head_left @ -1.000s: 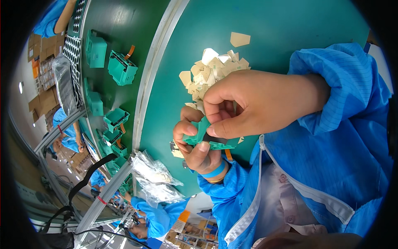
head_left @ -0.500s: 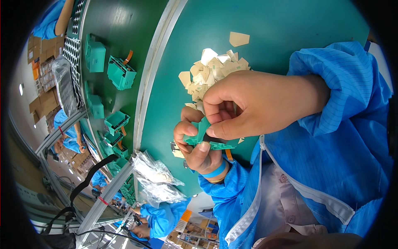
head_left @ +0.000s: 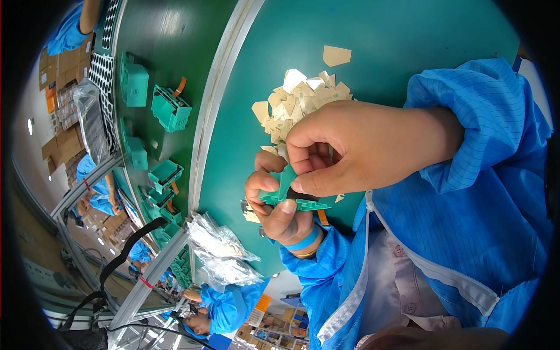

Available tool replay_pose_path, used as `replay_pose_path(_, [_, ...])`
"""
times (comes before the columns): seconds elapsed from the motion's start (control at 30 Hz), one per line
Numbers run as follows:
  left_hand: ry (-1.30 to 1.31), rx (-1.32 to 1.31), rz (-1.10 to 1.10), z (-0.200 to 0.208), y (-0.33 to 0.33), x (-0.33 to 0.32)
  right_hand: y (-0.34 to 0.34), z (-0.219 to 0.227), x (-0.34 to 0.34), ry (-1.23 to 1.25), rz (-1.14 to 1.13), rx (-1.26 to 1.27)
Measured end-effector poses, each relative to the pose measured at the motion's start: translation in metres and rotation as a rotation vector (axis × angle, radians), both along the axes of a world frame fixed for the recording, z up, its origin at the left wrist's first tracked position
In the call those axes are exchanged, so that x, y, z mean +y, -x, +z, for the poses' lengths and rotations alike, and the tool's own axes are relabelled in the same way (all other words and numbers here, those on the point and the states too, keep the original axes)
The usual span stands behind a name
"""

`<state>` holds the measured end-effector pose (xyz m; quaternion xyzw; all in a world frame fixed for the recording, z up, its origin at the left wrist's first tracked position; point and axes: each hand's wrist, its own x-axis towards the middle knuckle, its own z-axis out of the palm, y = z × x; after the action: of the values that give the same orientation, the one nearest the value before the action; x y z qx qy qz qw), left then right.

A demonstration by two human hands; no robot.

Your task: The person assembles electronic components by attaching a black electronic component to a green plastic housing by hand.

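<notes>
Left hand point(head_left: 276, 219) has the green plastic part point(head_left: 283, 186) clamped over the bench point(head_left: 408, 35); right hand point(head_left: 350, 149) is bunched against it, can't tell if gripping. If the left hold slackens, a push could twist it free imo.

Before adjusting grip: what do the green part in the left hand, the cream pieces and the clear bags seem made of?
Green part: probably rigid plastic, satin, with crisp moulded-looking detail.
Cream pieces: perhaps paper or backing film, mostly matt; thin, flat, some shining.
Clear bags: likely glossy plastic film; see-through, crinkled, with bright highlights.
</notes>
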<state>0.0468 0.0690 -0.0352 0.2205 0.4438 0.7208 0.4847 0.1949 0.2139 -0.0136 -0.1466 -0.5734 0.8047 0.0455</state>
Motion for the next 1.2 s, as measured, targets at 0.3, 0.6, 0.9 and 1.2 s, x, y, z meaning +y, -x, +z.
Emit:
replay_pose_path(0.3, [-0.008, 0.016, -0.009, 0.0, 0.0, 0.001, -0.001, 0.002, 0.0, 0.005, 0.006, -0.023])
replay_pose_path(0.6, [0.016, 0.013, -0.008, -0.002, 0.002, 0.002, 0.0, -0.001, -0.003, -0.119, -0.082, -0.001])
replay_pose_path(0.9, [0.013, -0.007, 0.001, 0.0, 0.0, -0.002, 0.0, -0.003, -0.005, -0.097, -0.057, 0.017])
replay_pose_path(1.2, [0.011, -0.053, 0.036, 0.003, 0.001, -0.004, 0.002, 0.002, 0.001, 0.013, 0.029, -0.047])
